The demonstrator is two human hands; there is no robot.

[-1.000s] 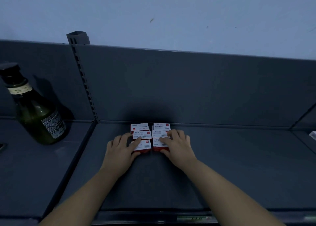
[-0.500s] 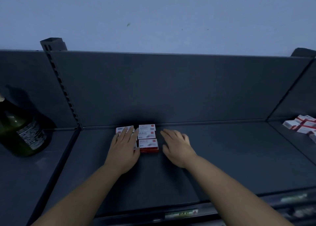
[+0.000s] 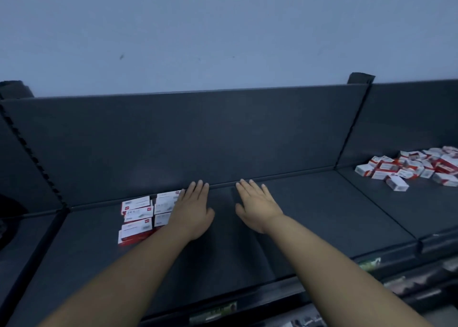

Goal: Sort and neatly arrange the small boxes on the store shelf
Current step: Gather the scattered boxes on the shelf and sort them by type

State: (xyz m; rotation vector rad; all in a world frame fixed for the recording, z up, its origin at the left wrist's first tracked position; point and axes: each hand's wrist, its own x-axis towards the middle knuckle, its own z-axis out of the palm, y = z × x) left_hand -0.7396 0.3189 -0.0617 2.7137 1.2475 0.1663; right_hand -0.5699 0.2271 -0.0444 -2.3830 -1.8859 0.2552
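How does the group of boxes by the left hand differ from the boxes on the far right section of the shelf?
The arranged boxes sit in tidy rows, squared up and flat; the loose pile lies jumbled at mixed angles. The arranged group is smaller and beside the left hand; the pile lies beyond both hands. Both look like matching red-and-white boxes.

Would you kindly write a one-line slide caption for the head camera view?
Both open hands, left hand and right hand, hover over the dark shelf between arranged boxes and a loose pile.
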